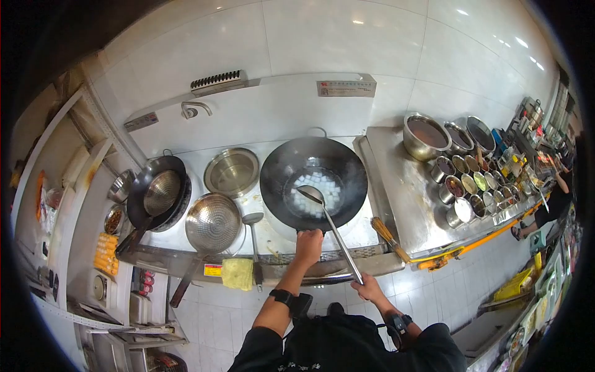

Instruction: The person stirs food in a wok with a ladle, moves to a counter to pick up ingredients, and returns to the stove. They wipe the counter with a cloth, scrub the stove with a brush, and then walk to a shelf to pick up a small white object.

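A large black wok (279, 195) stands on the stove with white cubes (325, 183) in liquid at its bottom. My left hand (309, 245) is closed round the wok's handle at the near rim. Closed on the lower end of a long metal ladle (338, 234) is my right hand (368, 288). The ladle's bowl rests among the cubes, over the left part of them. Light steam hangs over the wok.
Left of the wok are a metal pot (232, 172), a perforated strainer (214, 223) and a second wok (139, 186). A brush (390, 239) lies to the right. Seasoning containers (460, 212) and large pots (426, 135) stand on the right counter. Another person (551, 201) is at far right.
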Demonstrator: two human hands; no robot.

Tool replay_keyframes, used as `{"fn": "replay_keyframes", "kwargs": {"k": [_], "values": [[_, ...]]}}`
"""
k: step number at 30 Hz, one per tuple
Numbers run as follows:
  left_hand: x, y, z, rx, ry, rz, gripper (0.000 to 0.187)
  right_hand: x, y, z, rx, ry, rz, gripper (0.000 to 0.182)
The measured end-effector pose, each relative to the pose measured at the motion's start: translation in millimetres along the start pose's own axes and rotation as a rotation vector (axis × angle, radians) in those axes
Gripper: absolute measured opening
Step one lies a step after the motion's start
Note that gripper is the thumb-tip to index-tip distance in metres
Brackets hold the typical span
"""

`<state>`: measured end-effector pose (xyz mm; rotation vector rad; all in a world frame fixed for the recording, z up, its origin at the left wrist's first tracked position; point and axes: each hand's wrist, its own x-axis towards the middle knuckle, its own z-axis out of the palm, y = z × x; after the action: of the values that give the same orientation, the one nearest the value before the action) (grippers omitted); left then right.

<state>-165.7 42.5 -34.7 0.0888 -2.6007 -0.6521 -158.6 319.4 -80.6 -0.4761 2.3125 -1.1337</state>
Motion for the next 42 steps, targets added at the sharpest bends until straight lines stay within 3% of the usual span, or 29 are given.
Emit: {"fn": "replay_keyframes", "kwargs": {"k": [2,5,11,15,42], "values": [[0.3,0.8,-0.5,-0.015,0.004,-0.002,0.008,1.4,1.4,3.0,0.013,0.03,-0.121,0.019],[-0.4,2.4,-2.1,-0.016,0.004,-0.01,0.007,-9.2,-21.6,-5.6,0.116,-0.021,0.018,0.019],[-1.4,3.5,-3.0,-0.041,0.031,0.0,0.006,-18.5,-50.5,-13.3,0.159,-0.03,0.073,0.019],[-1.5,3.3,-2.4,-0.025,0.069,0.012,0.005,-9.5,-24.9,-6.7,0.173,-0.033,0.059,0.019],[-2.4,1.6,-1.0,-0.013,0.101,0.037,0.007,-14.0,-39.5,-7.3,0.158,-0.044,0.086,0.015]]}}
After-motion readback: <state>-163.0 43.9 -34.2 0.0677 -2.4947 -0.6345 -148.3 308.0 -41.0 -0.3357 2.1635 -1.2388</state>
